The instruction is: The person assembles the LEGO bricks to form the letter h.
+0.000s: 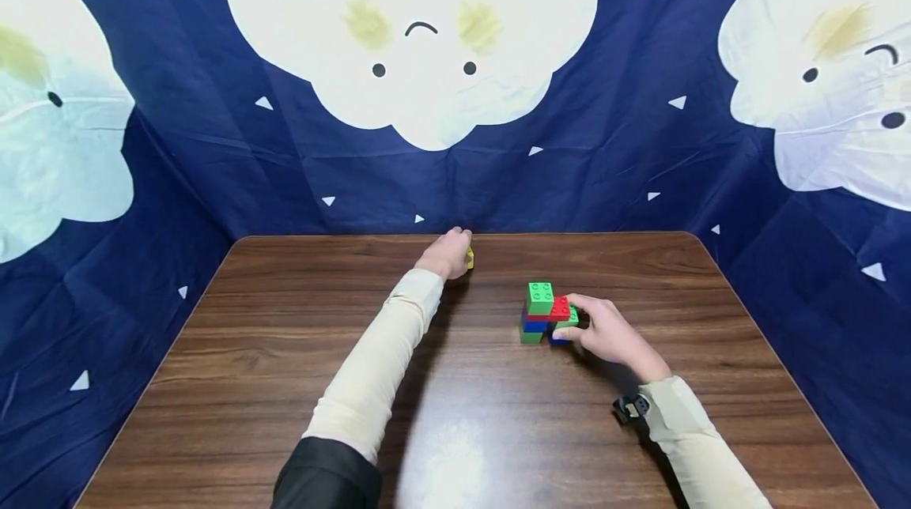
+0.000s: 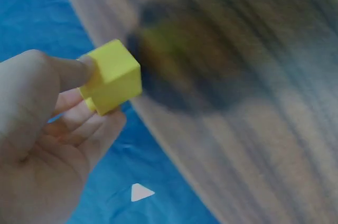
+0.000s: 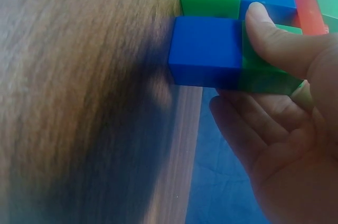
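Near the back edge of the table, my left hand (image 1: 448, 254) holds a yellow toy building block (image 2: 113, 73), pinched between thumb and fingers. My right hand (image 1: 608, 329) grips a short stack with a green block (image 3: 272, 76) on top of a blue block (image 3: 206, 49), its thumb on one side and its fingers on the other. Right beside this pair stands a taller stack: a green block (image 1: 530, 337) at the base, a blue block (image 1: 534, 326) above, then a red block (image 1: 561, 307) jutting right, and a light green block (image 1: 540, 298) on top.
The blocks stand on a brown wood-grain table (image 1: 285, 351). Behind it and along both sides hangs a dark blue cloth (image 1: 398, 177) with white clouds. A small black device (image 1: 629, 409) sits at the right wrist.
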The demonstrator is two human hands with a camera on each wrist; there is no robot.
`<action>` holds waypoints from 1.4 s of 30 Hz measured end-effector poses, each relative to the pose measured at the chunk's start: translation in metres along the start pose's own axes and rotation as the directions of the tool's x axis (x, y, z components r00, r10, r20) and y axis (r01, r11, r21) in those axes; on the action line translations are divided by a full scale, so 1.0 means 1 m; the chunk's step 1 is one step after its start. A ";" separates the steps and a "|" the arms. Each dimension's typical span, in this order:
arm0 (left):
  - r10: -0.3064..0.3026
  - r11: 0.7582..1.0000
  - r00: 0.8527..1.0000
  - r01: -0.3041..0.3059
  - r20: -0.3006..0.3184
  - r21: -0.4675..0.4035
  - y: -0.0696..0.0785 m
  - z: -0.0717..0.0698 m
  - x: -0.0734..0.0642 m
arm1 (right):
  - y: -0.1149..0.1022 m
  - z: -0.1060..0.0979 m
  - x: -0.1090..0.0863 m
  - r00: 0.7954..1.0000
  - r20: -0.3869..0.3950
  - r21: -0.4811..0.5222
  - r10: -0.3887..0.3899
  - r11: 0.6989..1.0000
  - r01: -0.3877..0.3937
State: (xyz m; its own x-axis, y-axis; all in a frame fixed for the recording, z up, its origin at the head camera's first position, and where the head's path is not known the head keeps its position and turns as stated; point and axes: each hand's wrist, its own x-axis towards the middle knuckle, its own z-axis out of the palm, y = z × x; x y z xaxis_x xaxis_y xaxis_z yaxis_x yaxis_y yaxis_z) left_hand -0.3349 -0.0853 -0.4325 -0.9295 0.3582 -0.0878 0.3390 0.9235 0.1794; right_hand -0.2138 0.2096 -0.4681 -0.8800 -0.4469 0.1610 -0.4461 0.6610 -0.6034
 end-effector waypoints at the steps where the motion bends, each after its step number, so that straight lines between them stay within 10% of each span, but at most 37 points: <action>1: 0.001 1.000 1.000 -0.001 -0.006 -0.009 0.001 -0.003 0.000 | 0.000 0.000 0.000 1.000 0.000 -0.002 0.003 1.000 -0.003; 11: 0.125 0.972 0.972 -0.160 -0.199 -0.171 0.023 -0.059 -0.019 | 0.000 0.001 -0.001 1.000 0.004 0.001 0.006 1.000 -0.006; 19: 0.360 0.893 0.895 -0.412 -0.263 -0.180 0.060 -0.091 -0.062 | 0.000 0.000 -0.003 1.000 0.010 0.005 0.011 1.000 -0.011; 32: 0.492 0.846 0.854 -0.515 -0.167 -0.140 0.101 -0.076 -0.088 | 0.001 0.001 0.000 1.000 -0.006 -0.005 -0.005 1.000 0.004; 42: 0.495 0.852 0.861 -0.508 -0.119 -0.129 0.106 -0.066 -0.086 | 0.002 0.001 0.001 1.000 -0.004 -0.007 -0.012 1.000 0.012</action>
State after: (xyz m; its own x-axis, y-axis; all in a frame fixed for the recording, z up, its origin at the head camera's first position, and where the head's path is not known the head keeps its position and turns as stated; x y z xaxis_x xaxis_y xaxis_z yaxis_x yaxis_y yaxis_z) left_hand -0.2285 -0.0277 -0.3411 -0.6497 0.7491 0.1297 0.7418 0.5873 0.3238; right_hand -0.2154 0.2096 -0.4698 -0.8754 -0.4520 0.1713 -0.4574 0.6601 -0.5959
